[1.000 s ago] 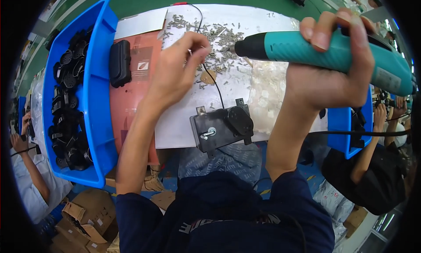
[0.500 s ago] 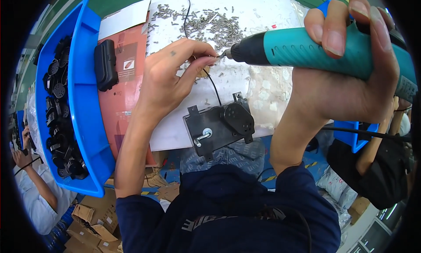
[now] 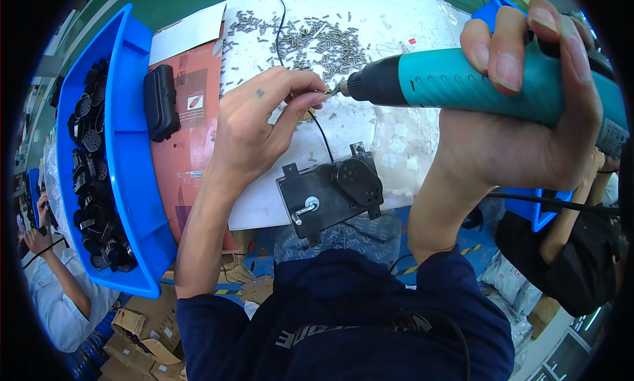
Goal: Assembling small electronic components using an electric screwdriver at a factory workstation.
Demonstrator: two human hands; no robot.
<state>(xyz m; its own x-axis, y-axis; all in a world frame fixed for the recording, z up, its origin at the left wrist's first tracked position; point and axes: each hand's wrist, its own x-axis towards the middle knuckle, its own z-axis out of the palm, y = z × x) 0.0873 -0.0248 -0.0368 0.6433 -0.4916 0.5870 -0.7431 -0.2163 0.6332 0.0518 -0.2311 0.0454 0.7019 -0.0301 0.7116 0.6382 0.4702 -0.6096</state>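
Observation:
My right hand (image 3: 522, 137) is wrapped round a teal electric screwdriver (image 3: 482, 78), held level above the table with its black nose pointing left. My left hand (image 3: 254, 120) is closed in a pinch right at the screwdriver's bit (image 3: 339, 88). Between thumb and forefinger is a small metal piece, apparently a screw, mostly hidden by the fingertips. Nearer to me, a black plastic box (image 3: 320, 212) with mounting tabs lies at the table's front edge. On it are a raised round-ended cover (image 3: 358, 181) and a bent silver lever (image 3: 305, 209); neither hand touches it.
Loose metal screws (image 3: 323, 44) lie scattered at the back of the white table (image 3: 396, 11). A blue bin (image 3: 135, 163) of black parts stands at the left, beside a black case (image 3: 160, 102) on reddish cardboard (image 3: 191, 133). Co-workers' arms show at both sides.
Both hands keep nearly the same pose. The screwdriver has dropped very slightly in the picture, and the whole view has shifted a little; the pinch at the bit stays closed.

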